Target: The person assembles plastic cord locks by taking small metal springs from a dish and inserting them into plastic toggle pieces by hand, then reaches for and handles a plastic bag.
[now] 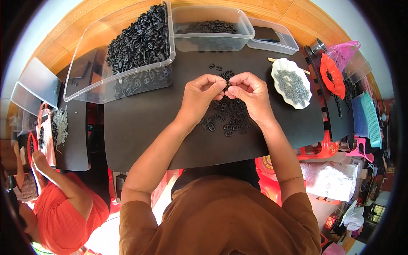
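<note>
Left hand [202, 91] and right hand [255, 93], equally near, pinch a small black piece [227, 83], long axis hidden; loose pieces [230, 127] at six o'clock!

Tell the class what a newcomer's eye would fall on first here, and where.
First, probably, comes the big clear bin, heaped with black pieces, at the upper left of the dark table. Next come the left hand and right hand, close together over loose black pieces mid-table. Then the white scalloped dish of small grey pieces stands out to their right.
</note>
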Demonstrator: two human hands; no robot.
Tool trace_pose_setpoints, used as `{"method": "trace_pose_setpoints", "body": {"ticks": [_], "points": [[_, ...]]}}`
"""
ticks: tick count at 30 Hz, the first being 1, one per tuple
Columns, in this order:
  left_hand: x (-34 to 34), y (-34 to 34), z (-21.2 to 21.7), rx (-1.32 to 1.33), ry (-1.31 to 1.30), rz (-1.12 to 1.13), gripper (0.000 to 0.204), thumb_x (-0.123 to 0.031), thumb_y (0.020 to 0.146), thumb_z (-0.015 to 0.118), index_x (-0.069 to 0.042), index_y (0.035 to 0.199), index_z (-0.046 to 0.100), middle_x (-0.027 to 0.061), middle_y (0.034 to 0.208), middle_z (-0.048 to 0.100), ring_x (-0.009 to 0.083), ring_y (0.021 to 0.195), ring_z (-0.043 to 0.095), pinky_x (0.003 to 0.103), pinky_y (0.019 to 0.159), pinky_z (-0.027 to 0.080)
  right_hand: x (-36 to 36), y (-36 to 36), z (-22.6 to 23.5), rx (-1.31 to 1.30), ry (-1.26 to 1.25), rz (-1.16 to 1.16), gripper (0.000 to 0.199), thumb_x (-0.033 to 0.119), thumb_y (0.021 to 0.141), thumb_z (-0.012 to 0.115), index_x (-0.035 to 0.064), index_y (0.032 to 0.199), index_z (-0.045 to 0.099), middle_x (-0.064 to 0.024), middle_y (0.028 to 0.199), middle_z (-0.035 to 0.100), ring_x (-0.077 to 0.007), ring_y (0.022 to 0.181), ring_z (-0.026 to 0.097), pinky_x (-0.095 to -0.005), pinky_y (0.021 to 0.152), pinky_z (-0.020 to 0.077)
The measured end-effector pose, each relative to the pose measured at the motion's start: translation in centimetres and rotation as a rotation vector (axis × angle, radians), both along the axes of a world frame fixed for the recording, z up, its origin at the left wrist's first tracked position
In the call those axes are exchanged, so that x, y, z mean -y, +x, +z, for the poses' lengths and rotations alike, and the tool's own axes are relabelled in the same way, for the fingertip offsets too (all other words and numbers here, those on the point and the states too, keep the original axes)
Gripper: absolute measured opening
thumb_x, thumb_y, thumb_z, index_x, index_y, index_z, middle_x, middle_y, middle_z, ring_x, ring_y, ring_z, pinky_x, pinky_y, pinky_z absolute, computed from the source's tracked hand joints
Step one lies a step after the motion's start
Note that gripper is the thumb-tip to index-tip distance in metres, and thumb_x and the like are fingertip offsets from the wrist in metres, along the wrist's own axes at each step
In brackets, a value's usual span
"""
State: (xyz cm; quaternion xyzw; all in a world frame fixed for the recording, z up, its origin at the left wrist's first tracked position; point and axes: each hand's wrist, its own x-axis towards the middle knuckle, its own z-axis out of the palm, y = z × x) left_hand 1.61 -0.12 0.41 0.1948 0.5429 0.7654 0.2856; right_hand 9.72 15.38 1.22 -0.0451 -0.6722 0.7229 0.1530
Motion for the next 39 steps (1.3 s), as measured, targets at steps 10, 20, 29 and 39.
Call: {"method": "trace_pose_setpoints", "body": {"ticks": [10,20,29,39], "points": [[-0.2,0.0,-0.2,0.013,0.011,-0.042,0.012,-0.014,0.091,0.064,-0.003,0.094,0.068,0.0016,0.081,0.066,0.0063,0.074,0.060,0.021,0.067,0.050,-0.3,0.0,-0.2,0.001,-0.030,0.035,0.013,0.003,0.085,0.068,-0.0007,0.097,0.063,-0.0053,0.085,0.066,-0.0092,0.076,0.063,-0.0219,0.066,0.0515],[0.9,-1.1,-0.1,0.289,0.172,-0.077,0.023,-0.007,0.093,0.059,0.000,0.114,0.061,0.0077,0.102,0.064,0.0145,0.088,0.065,0.024,0.081,0.055,-0.4,0.1,0.1,0.033,0.024,-0.029,0.011,0.005,0.086,0.068,0.0003,0.094,0.063,-0.0048,0.082,0.066,-0.0102,0.072,0.065,-0.0204,0.060,0.0510],[1.1,-1.2,-0.4,0.187,0.114,-0.083,0.025,-0.006,0.091,0.061,-0.003,0.116,0.061,0.0054,0.097,0.066,0.0131,0.089,0.065,0.023,0.078,0.054,0.0,0.3,0.6,0.030,0.105,-0.008,0.010,0.004,0.086,0.068,0.0010,0.094,0.062,-0.0040,0.081,0.065,-0.0102,0.071,0.065,-0.0206,0.062,0.0513],[0.9,-0.7,-0.5,0.117,0.097,-0.077,0.023,-0.007,0.089,0.064,-0.006,0.113,0.064,0.0023,0.094,0.066,0.0107,0.087,0.064,0.023,0.080,0.052,0.2,0.4,0.6,0.005,0.100,0.011,0.012,0.006,0.085,0.070,-0.0005,0.092,0.063,-0.0045,0.080,0.066,-0.0091,0.069,0.064,-0.0207,0.059,0.0505]]}}
